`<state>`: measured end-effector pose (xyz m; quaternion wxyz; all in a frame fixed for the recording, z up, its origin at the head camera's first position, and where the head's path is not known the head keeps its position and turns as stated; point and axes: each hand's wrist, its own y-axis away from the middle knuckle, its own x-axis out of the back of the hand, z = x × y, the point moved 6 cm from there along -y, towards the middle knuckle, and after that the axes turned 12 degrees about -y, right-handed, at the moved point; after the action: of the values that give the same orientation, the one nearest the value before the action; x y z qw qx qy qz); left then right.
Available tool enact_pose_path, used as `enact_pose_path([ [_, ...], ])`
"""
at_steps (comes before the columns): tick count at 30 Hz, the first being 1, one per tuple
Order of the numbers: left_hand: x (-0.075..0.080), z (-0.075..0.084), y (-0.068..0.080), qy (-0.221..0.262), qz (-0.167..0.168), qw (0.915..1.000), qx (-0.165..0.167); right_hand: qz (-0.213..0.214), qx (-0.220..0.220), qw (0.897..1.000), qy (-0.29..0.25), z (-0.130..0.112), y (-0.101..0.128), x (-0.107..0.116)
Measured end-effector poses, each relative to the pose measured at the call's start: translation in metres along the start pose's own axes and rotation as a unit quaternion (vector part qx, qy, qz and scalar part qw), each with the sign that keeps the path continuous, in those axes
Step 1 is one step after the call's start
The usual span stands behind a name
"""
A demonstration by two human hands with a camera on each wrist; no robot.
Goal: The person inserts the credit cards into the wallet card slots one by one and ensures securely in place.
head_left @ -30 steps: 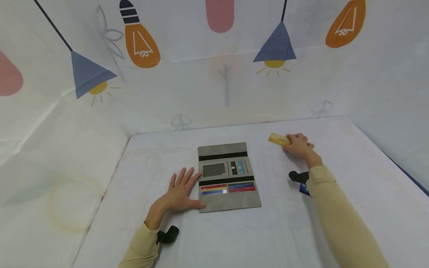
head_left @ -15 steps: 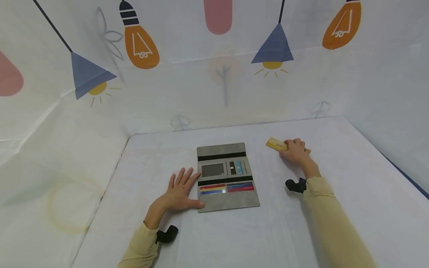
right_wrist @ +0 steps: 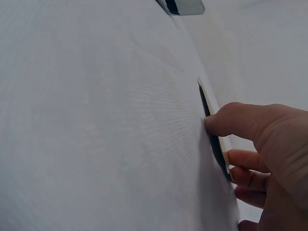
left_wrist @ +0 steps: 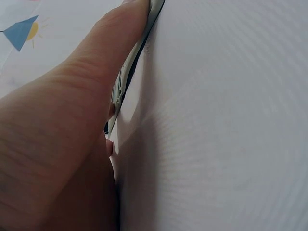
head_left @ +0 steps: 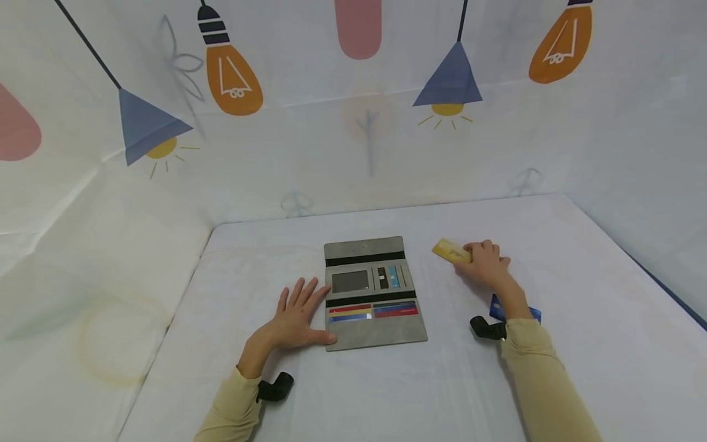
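A grey wallet (head_left: 377, 331) lies unfolded on the white-covered table, with cards in its slots and a dark window pocket. At its left edge my left hand (head_left: 293, 319) rests with fingers spread, thumb on the lower corner. To the right of the wallet, my right hand (head_left: 485, 265) pinches a yellow card (head_left: 448, 250) by its right end, thumb and fingers on opposite faces. The right wrist view shows that card edge-on, a thin sliver (right_wrist: 207, 98) low over the cloth. Under my right wrist lies a blue card (head_left: 497, 308), partly covered by the forearm.
Black wrist cameras (head_left: 276, 387) are strapped to both wrists. A white printed curtain (head_left: 331, 147) with lamps and bulbs rises behind the table (head_left: 381, 399) and along its sides.
My right hand has drawn the yellow card toward me and slightly left, and the blue card shows more from under the wrist. My left hand and the wallet stay in place.
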<state>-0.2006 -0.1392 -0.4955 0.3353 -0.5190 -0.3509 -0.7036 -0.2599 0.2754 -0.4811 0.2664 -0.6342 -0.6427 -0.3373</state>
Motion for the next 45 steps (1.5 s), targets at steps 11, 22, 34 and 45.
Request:
enact_pose_path([
  [11, 0.001, 0.000, -0.001, 0.003, -0.001, 1.0000, 0.000, 0.007, 0.026, 1.000, 0.002, -0.009, 0.014, -0.005],
  [22, 0.000, -0.005, 0.001, -0.005, 0.007, 1.0000, 0.001, -0.052, 0.049, 0.997, 0.040, -0.036, 0.019, -0.019],
  [34, 0.001, -0.002, 0.002, 0.004, 0.011, 0.9999, -0.004, -0.083, 0.118, 0.988, 0.052, -0.057, 0.022, -0.026],
  [45, 0.000, -0.001, -0.001, 0.003, 0.001, 1.0000, -0.002, -0.092, 0.124, 0.988, 0.006, -0.057, 0.027, -0.017],
])
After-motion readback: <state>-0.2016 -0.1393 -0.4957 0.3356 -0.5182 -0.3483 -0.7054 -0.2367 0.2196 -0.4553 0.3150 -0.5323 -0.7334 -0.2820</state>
